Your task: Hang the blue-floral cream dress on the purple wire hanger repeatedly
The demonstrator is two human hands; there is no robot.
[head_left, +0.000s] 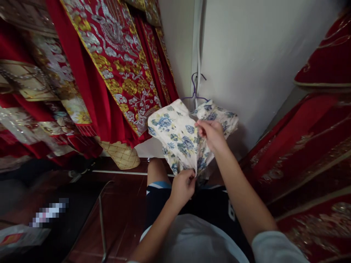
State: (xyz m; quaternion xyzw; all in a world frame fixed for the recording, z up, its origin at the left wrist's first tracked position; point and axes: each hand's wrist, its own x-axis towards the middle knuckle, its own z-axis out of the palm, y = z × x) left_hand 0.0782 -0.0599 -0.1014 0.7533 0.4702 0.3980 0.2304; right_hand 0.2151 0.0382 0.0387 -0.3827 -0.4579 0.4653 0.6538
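Note:
A cream garment with blue flowers hangs on a purple wire hanger in front of a white wall. My left hand pinches the garment's lower front edge. Higher up, my right hand grips the cloth near the middle front opening. Both arms reach forward from my lap, over dark shorts and a white shirt.
Red garments with gold and silver embroidery hang close on the left. More red embroidered cloth fills the right side. A woven gold hem hangs low above the dark red floor. A thin metal rod stands at lower left.

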